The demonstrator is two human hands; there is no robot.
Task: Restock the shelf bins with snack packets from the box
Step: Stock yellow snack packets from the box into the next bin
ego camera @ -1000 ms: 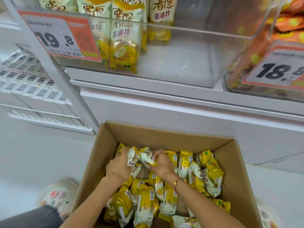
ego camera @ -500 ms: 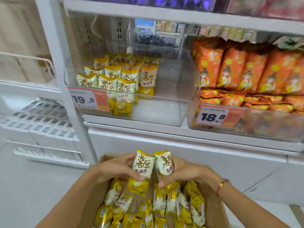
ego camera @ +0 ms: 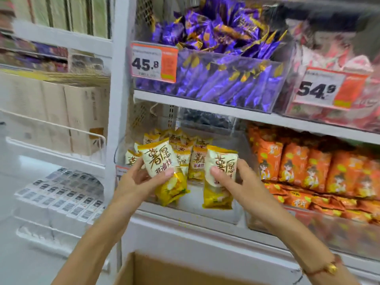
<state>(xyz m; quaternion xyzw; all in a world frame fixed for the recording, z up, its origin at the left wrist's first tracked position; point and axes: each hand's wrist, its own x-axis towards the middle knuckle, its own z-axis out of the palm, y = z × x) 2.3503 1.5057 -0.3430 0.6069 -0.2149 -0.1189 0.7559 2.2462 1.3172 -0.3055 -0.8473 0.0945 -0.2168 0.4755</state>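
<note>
Restock looked maybe halfway. The left hand (ego camera: pixel 135 179) gripped one yellow packet (ego camera: pixel 162 171) and the right hand (ego camera: pixel 236 182) gripped another packet (ego camera: pixel 220 177), fingers wrapped round them, both held up right at the front of the clear bin (ego camera: pixel 205 212). That bin had a few matching packs at its back and lots of bare room. The box (ego camera: pixel 164 270) sat below. Tags read 45.8 (ego camera: pixel 154 62) and 54.9 (ego camera: pixel 322 89).
</note>
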